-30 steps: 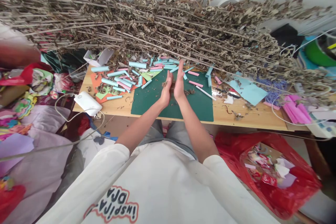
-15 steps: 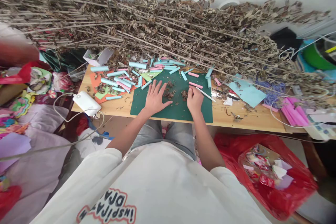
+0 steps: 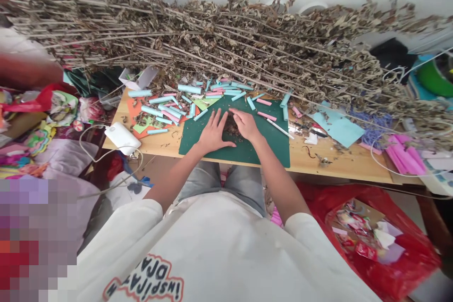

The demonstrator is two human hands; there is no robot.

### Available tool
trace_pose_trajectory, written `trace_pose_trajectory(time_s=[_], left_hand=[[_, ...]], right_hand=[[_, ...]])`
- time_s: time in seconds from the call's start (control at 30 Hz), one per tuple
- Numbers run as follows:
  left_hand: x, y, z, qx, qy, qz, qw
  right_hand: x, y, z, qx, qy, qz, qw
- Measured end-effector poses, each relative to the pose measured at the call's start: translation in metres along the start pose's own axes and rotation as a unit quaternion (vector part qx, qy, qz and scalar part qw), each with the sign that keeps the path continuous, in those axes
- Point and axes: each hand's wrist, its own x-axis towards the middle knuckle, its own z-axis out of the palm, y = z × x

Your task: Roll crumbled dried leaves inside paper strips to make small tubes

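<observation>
Since the earlier frame, the right hand has moved inward over the green mat, toward the left hand, which stays almost at its same place; the separate small heap at the right is no more seen apart. From my remote seat I judge that the step in hand is gathering the dry crumbs; a next move would call for low, gentle pushing, so that nothing scatters. These crumbs lie on the mat, between the two hands, partly hidden under the right one; being loose, they point no certain way, though the visible patch seems longer from the far side toward the person; its true ends I cannot see. On the left, the fingers are spread wide, palm down, with nothing held that I can see; on the right, the index finger reaches away and leftward, the others look curled; whether they pinch crumbs, I cannot tell.
</observation>
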Motion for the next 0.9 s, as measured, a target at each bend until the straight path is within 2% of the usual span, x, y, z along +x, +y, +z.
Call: trace_pose_trajectory(time_s=[0.03, 0.1, 0.17, 0.2, 0.27, 0.33, 0.4, 0.47, 0.57, 0.63, 0.7, 0.73, 0.8, 0.83, 0.9], left_hand=[[-0.001, -0.001, 0.000, -0.015, -0.016, -0.002, 1.000], [0.000, -0.002, 0.003, -0.054, -0.045, 0.005, 0.998], [0.002, -0.001, 0.008, -0.087, -0.036, 0.012, 0.996], [0.003, -0.001, 0.010, -0.101, -0.018, 0.014, 0.995], [0.004, 0.000, 0.011, -0.136, 0.032, 0.014, 0.990], [0.004, -0.001, 0.009, -0.179, 0.097, -0.005, 0.979], [0.003, -0.002, 0.005, -0.222, 0.169, -0.053, 0.959], [0.002, -0.003, 0.002, -0.257, 0.218, -0.114, 0.934], [0.004, -0.001, 0.001, -0.305, 0.235, -0.182, 0.905], [0.008, 0.004, 0.004, -0.345, 0.231, -0.212, 0.885], [0.017, 0.010, 0.009, -0.419, 0.216, -0.248, 0.846], [0.024, 0.013, 0.011, -0.470, 0.199, -0.272, 0.816], [0.037, 0.020, 0.016, -0.588, 0.106, -0.339, 0.727], [0.044, 0.023, 0.018, -0.629, 0.047, -0.369, 0.683], [0.057, 0.027, 0.021, -0.682, 0.002, -0.387, 0.620]], right_hand=[[-0.002, 0.000, -0.001, 0.015, -0.001, 0.002, 1.000], [-0.010, -0.001, -0.005, 0.043, 0.037, 0.011, 0.998], [-0.021, -0.004, -0.011, 0.027, 0.080, 0.014, 0.996], [-0.026, -0.006, -0.013, -0.007, 0.083, 0.009, 0.996], [-0.033, -0.014, -0.016, -0.111, 0.046, -0.016, 0.993], [-0.035, -0.023, -0.013, -0.223, -0.014, -0.039, 0.974], [-0.032, -0.031, -0.005, -0.307, -0.062, -0.043, 0.949], [-0.025, -0.033, 0.003, -0.356, -0.095, -0.034, 0.929], [-0.015, -0.027, 0.010, -0.370, -0.133, -0.019, 0.919], [-0.013, -0.024, 0.008, -0.341, -0.104, -0.009, 0.934], [-0.012, -0.026, 0.005, -0.285, -0.017, 0.001, 0.958], [-0.012, -0.028, 0.004, -0.256, 0.032, 0.003, 0.966], [-0.013, -0.035, 0.003, -0.217, 0.099, -0.003, 0.971], [-0.013, -0.038, 0.003, -0.212, 0.109, -0.013, 0.971], [-0.013, -0.042, 0.005, -0.212, 0.099, -0.041, 0.971]])
